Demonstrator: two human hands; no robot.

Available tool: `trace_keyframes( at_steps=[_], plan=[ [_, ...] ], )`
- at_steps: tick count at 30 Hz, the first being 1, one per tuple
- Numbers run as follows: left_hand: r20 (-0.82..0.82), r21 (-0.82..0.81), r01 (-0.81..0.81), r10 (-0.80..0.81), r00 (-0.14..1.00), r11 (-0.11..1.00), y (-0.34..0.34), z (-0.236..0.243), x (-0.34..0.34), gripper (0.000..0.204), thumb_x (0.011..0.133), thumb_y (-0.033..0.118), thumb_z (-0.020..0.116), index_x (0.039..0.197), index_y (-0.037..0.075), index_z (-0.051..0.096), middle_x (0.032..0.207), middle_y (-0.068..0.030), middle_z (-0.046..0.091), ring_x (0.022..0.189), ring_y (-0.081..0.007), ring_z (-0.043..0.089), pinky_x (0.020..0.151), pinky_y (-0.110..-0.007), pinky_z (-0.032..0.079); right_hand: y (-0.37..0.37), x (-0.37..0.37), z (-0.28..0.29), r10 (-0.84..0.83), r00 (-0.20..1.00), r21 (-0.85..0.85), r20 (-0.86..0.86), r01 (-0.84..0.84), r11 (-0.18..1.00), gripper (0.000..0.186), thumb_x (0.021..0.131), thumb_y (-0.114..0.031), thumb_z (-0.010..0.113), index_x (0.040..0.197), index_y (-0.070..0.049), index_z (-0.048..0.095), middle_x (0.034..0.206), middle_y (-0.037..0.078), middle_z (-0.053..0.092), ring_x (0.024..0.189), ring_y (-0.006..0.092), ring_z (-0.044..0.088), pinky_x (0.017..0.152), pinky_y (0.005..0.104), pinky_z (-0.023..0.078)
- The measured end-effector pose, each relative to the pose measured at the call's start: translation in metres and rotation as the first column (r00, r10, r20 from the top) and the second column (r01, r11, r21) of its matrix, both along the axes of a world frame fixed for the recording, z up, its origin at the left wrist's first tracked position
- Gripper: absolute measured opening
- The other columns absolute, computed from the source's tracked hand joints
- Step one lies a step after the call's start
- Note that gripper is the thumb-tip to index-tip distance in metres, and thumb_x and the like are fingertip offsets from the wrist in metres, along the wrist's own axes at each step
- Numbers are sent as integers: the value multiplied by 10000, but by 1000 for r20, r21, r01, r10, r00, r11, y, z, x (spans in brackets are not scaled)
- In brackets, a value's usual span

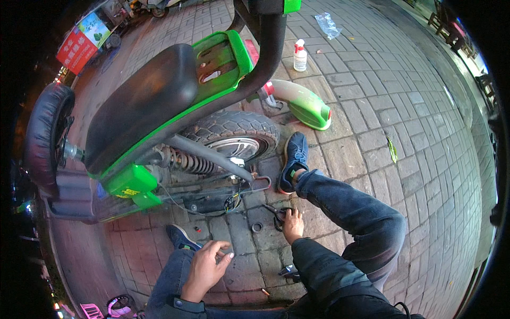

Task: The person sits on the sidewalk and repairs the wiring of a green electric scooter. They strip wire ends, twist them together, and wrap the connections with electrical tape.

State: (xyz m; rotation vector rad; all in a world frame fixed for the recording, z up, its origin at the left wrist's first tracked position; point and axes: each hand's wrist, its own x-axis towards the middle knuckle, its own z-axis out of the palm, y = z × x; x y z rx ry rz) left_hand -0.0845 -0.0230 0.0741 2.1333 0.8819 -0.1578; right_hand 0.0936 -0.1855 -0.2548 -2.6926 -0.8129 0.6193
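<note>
My right hand [293,227] is low at the paving, its fingers on the handle of a pair of black scissors [278,217]. Nothing shows in my left hand [208,267], held above the ground with loosely bent fingers and the thumb apart. A small grey ring, like a tape roll [257,227], lies left of the scissors. In front of me is a green and black electric scooter [143,95]. Its rear wheel [239,139] and coil spring [188,161] face me. Loose coloured wires [231,202] stick out near a dark part beneath the wheel.
A green mudguard [311,110] juts out behind the wheel. Beyond it stand a white spray bottle with a red top [300,56] and a clear plastic bag [328,25]. A dark, shiny object [289,272] lies between my legs. My shoe [295,159] is close to the wheel.
</note>
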Motion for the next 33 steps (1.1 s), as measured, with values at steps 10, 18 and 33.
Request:
trace_keyframes(
  at_steps=[10,18,33],
  plan=[
    [3,-5,-10,10,1000,1000,0,-2,-6,288,902,149,747,1145,16,671,1037,-175,686,884,-292,721,741,-409,554,8,-13,4,-91,987,-12,-135,91,996,432,855,-267,761,1113,17,561,1097,215,644,1022,367,682,865,441,574],
    [-9,41,24,-24,1000,999,-2,16,-4,302,911,170,736,1174,44,656,1045,-167,677,911,-313,712,757,-418,557,40,-37,17,-113,953,-17,-282,113,993,454,825,-354,795,1053,-2,623,965,218,727,919,396,720,793,468,585],
    [12,237,38,-42,999,971,-10,9,0,481,824,269,837,1196,53,623,1140,-145,677,990,-310,684,805,-409,575,28,-60,135,-232,247,135,-941,900,414,246,787,-149,822,856,30,668,762,73,665,670,174,592,610,351,470]
  ],
)
